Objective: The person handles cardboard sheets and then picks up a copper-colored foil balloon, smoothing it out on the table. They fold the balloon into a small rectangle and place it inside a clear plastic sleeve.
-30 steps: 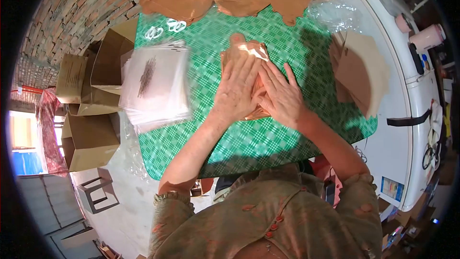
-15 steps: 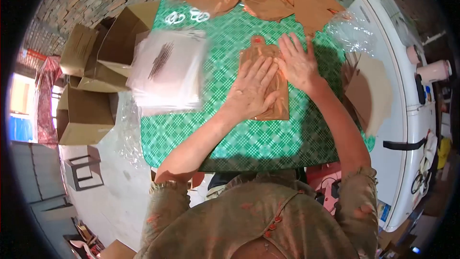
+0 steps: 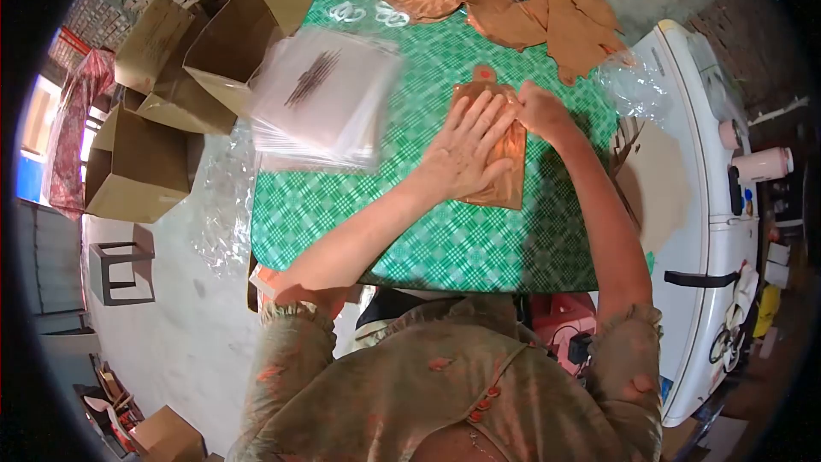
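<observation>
A flat, shiny copper-coloured foil piece (image 3: 503, 192), folded into a rectangle, lies on the green checked tablecloth (image 3: 410, 244). At its far end a small tab with a red spot sticks out. My left hand (image 3: 462, 150) rests flat on the foil with its fingers stretched out. At the foil's upper right edge, my right hand (image 3: 544, 113) is closed, fingers curled in; it seems to pinch the edge, but what lies between the fingertips is hidden. Left of my hands is a stack of clear plastic bags (image 3: 342, 85) with dark streaks on top.
More copper-coloured foil pieces (image 3: 505, 13) lie along the far edge, near white rings of ribbon (image 3: 392, 17). Open cardboard boxes (image 3: 141, 167) stand to the left. A white appliance (image 3: 684, 265) and a beige sheet (image 3: 654, 171) flank the right side. A grey stool (image 3: 124, 274) stands on the floor.
My right hand has gone from spread fingers beside the foil to a closed grip at its upper right edge. My left hand stays flat on the foil. The view has shifted slightly.
</observation>
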